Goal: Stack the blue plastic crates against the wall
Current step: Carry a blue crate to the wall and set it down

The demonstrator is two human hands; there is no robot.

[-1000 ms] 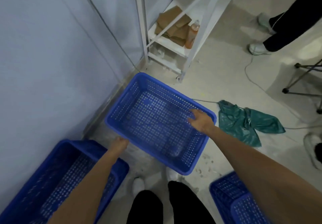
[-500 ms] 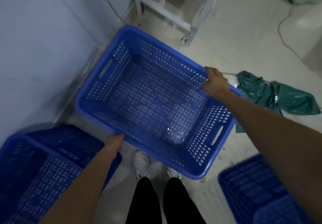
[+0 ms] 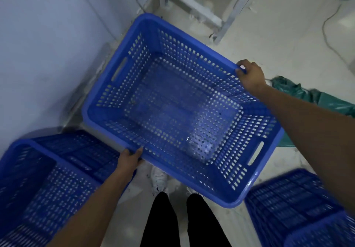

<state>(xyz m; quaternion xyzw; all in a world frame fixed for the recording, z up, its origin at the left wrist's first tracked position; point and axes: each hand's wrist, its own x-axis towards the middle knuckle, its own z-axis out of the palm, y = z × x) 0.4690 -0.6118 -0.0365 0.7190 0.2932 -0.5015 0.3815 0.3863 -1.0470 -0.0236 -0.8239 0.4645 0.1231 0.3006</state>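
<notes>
Nearest the camera, the person's black trouser legs (image 3: pixel 184 221) and a white shoe (image 3: pixel 159 179) stand on the pale floor (image 3: pixel 278 41). A blue crate (image 3: pixel 38 179) sits at lower left beside the wall (image 3: pixel 48 45), and another crate (image 3: pixel 299 208) sits at lower right; both are blurred.

Between them, the held crate (image 3: pixel 123 135) is empty and open side up, its perforated base and slotted end handles visible. The left hand (image 3: pixel 129 159) is closed on the near long rim, thumb over the top edge. The right hand (image 3: pixel 249 75) is closed on the far long rim, fingers curled over it. The crate's far left corner lies near the wall; contact with the floor cannot be determined.

Beyond the right forearm, a green bag (image 3: pixel 317 98) lies on the floor. Farthest away stands a white rack (image 3: pixel 194 6), with a cable (image 3: pixel 326 29) trailing at right.
</notes>
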